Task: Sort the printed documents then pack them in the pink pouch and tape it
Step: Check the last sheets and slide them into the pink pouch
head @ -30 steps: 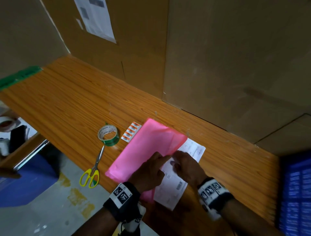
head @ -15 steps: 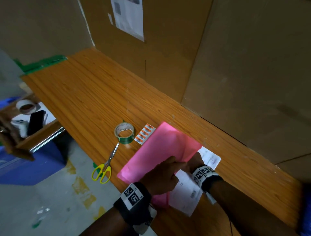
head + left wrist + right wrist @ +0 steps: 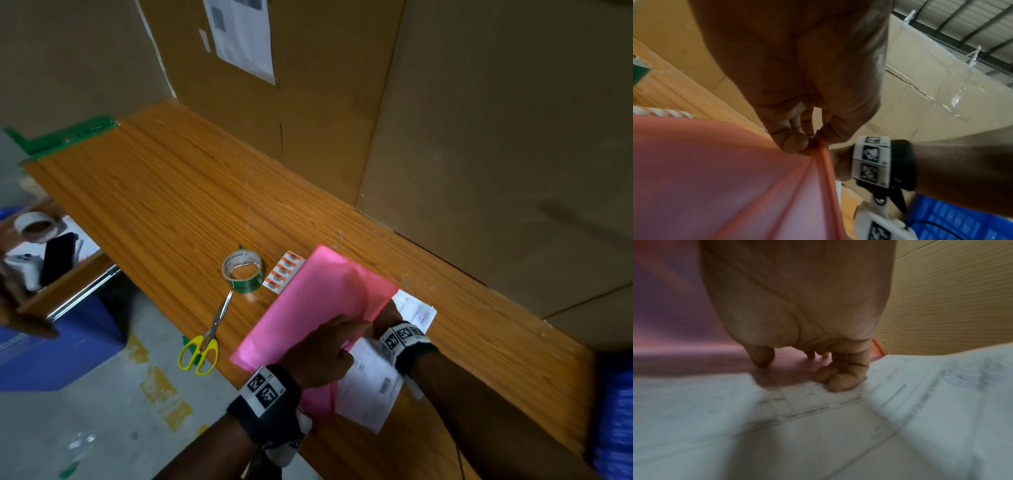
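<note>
The pink pouch (image 3: 308, 308) lies on the wooden table (image 3: 154, 205) near its front edge, with its open side towards the right. My left hand (image 3: 322, 349) pinches the pouch's top layer at that edge and lifts it, seen close up in the left wrist view (image 3: 807, 142). The printed documents (image 3: 370, 387) lie partly under the raised layer, the rest sticking out to the right. My right hand (image 3: 799, 371) is inside the opening, its curled fingers and thumb pressing on the sheets (image 3: 818, 434). In the head view the pouch hides its fingers.
A green tape roll (image 3: 242, 272), a strip of orange labels (image 3: 283, 271) and yellow-handled scissors (image 3: 205, 339) lie left of the pouch. Cardboard walls (image 3: 479, 137) back the table. An open drawer (image 3: 44, 253) and a blue bin (image 3: 51, 342) sit at the left.
My right hand has gone from lying on the documents beside the pouch to reaching inside it. My left hand has lifted the pouch's top layer, and the documents sit further under it.
</note>
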Available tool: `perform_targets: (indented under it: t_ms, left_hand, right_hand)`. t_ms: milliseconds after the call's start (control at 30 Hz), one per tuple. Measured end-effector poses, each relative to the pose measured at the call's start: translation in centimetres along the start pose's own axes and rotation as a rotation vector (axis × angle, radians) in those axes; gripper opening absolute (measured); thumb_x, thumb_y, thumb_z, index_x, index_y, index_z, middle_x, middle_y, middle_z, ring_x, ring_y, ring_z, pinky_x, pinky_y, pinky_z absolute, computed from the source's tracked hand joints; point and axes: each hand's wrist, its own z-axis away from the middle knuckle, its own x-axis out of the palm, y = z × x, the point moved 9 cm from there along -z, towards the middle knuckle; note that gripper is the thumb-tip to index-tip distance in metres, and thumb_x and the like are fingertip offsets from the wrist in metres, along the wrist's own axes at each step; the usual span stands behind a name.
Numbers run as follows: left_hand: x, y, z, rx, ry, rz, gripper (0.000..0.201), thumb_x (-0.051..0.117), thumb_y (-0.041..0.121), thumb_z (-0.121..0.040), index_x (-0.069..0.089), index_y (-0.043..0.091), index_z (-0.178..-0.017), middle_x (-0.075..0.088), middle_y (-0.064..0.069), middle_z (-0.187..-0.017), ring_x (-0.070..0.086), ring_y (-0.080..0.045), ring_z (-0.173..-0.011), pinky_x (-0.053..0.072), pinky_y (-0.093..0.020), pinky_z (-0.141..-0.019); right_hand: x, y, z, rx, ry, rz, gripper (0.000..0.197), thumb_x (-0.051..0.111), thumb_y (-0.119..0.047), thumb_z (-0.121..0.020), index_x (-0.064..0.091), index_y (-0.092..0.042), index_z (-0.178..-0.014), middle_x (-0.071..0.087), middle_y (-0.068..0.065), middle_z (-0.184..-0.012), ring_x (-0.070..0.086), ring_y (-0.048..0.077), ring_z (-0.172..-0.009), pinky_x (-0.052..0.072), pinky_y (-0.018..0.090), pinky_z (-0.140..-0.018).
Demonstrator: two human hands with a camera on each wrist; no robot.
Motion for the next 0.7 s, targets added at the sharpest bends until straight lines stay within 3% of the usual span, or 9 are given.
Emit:
perform_targets:
  t_ms: [33, 67, 167, 267, 333, 400, 500, 633, 700]
  left_hand:
    - [0.2, 0.1, 0.1, 0.008, 0.007, -0.002, 0.069, 0.045, 0.014, -0.077, 0.045, 0.029, -0.144, 0.053, -0.001, -0.114, 0.053, -0.016, -0.103, 0.047, -0.037, -0.089]
    - [0.3, 0.2, 0.3, 0.01, 0.02, -0.006, 0.07, 0.046, 0.011, -0.078, 0.044, 0.03, -0.145, 0.052, -0.001, -0.112, 0.052, -0.016, -0.102, 0.046, -0.036, -0.089]
    - [0.5, 0.3, 0.6, -0.002, 0.043, -0.017, 0.067, 0.046, 0.011, -0.081, 0.044, 0.027, -0.145, 0.048, 0.003, -0.108, 0.051, -0.015, -0.097, 0.045, -0.036, -0.088]
    - [1.2, 0.2, 0.7, -0.031, 0.02, 0.015, 0.065, 0.041, 0.017, -0.082, 0.043, 0.026, -0.146, 0.04, 0.009, -0.106, 0.051, -0.015, -0.099, 0.045, -0.035, -0.091]
    - [1.7, 0.2, 0.8, -0.023, 0.023, -0.002, 0.064, 0.04, 0.017, -0.083, 0.042, 0.029, -0.146, 0.042, 0.008, -0.109, 0.05, -0.012, -0.098, 0.045, -0.034, -0.092]
    - [2.0, 0.2, 0.8, -0.009, 0.025, -0.027, 0.063, 0.039, 0.018, -0.084, 0.042, 0.031, -0.145, 0.045, 0.006, -0.115, 0.05, -0.01, -0.1, 0.044, -0.031, -0.093]
    - [2.2, 0.5, 0.8, -0.001, 0.023, -0.088, 0.058, 0.041, 0.018, -0.09, 0.041, 0.029, -0.146, 0.047, 0.004, -0.126, 0.05, -0.009, -0.108, 0.044, -0.03, -0.097]
    - [2.1, 0.9, 0.9, 0.001, 0.028, -0.162, 0.054, 0.045, 0.014, -0.096, 0.038, 0.026, -0.149, 0.043, 0.006, -0.132, 0.05, -0.009, -0.112, 0.038, -0.016, -0.095]
    - [2.4, 1.0, 1.0, 0.006, 0.01, -0.161, 0.055, 0.044, 0.014, -0.097, 0.036, 0.026, -0.15, 0.041, 0.005, -0.133, 0.053, -0.014, -0.11, 0.041, -0.019, -0.091]
  right_hand:
    - [0.3, 0.1, 0.8, 0.002, -0.008, 0.082, 0.014, 0.062, -0.027, -0.097, 0.066, -0.016, -0.104, 0.067, 0.009, -0.112, 0.06, 0.025, -0.118, 0.044, 0.023, -0.091]
    - [0.2, 0.2, 1.5, -0.005, 0.029, 0.195, 0.028, 0.057, -0.039, -0.095, 0.066, -0.012, -0.1, 0.068, 0.01, -0.106, 0.064, 0.027, -0.109, 0.048, 0.029, -0.085]
    - [0.1, 2.5, 5.4, -0.103, 0.313, 0.121, 0.054, 0.046, -0.058, -0.084, 0.062, -0.025, -0.123, 0.056, 0.005, -0.132, 0.062, 0.031, -0.104, 0.051, 0.036, -0.078]
    - [0.9, 8.0, 10.5, -0.04, 0.63, -0.237, 0.062, 0.067, -0.05, -0.088, 0.045, -0.024, -0.14, 0.048, 0.0, -0.137, 0.056, 0.023, -0.115, 0.052, 0.043, -0.093]
    - [4.0, 11.9, 11.5, 0.198, 0.53, -0.699, 0.08, 0.078, -0.042, -0.085, 0.03, -0.02, -0.145, 0.061, 0.005, -0.129, 0.065, 0.022, -0.108, 0.055, 0.049, -0.092]
    - [7.4, 11.9, 11.5, 0.36, 0.274, -1.11, 0.079, 0.081, -0.04, -0.083, 0.036, -0.015, -0.143, 0.07, 0.01, -0.118, 0.073, 0.026, -0.095, 0.061, 0.047, -0.078]
    - [7.5, 9.2, 11.1, 0.234, 0.15, -1.324, 0.03, 0.069, -0.03, -0.096, 0.065, -0.015, -0.121, 0.077, 0.006, -0.096, 0.074, 0.014, -0.071, 0.056, 0.026, -0.054]
    - [6.9, 9.0, 10.3, 0.12, 0.355, -1.192, 0.029, 0.066, -0.016, -0.097, 0.064, -0.021, -0.126, 0.073, 0.005, -0.12, 0.072, 0.021, -0.104, 0.059, 0.048, -0.091]
    - [6.9, 8.7, 10.2, 0.099, 0.355, -1.17, 0.037, 0.066, -0.015, -0.097, 0.059, -0.019, -0.133, 0.073, 0.001, -0.121, 0.07, 0.021, -0.11, 0.057, 0.05, -0.095]
